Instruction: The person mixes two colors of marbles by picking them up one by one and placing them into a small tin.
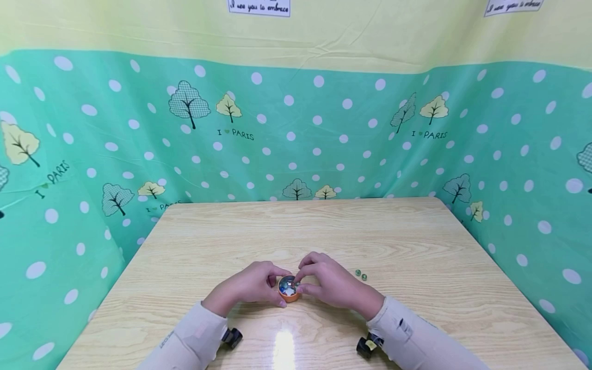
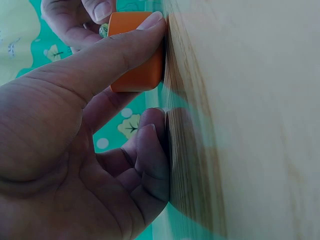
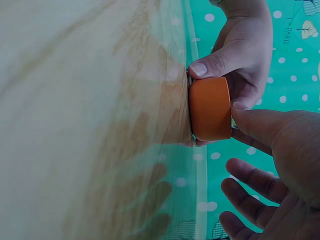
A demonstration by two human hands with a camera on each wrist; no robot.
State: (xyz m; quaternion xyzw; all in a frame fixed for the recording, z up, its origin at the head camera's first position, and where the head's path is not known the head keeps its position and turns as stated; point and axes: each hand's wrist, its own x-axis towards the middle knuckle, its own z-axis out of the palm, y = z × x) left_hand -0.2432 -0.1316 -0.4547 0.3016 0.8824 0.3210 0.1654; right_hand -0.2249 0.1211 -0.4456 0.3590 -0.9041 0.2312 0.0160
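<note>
A small orange cup [image 1: 290, 298] with a shiny inside stands on the table and holds several glass marbles. From the left, my left hand [image 1: 253, 282] grips the cup between thumb and forefinger, while its other fingers lie curled on the tabletop. Over the cup's right rim, my right hand [image 1: 329, 281] pinches a greenish glass marble [image 2: 104, 30] between thumb and forefinger. The right wrist view shows the orange cup wall [image 3: 210, 109], with the other right-hand fingers spread apart. The marble is mostly hidden there by the thumb.
Two green glass marbles [image 1: 361, 275] lie on the wooden table [image 1: 222, 226], just beyond my right wrist. A green and yellow printed curtain [image 1: 319, 154] hangs behind the table and along both sides.
</note>
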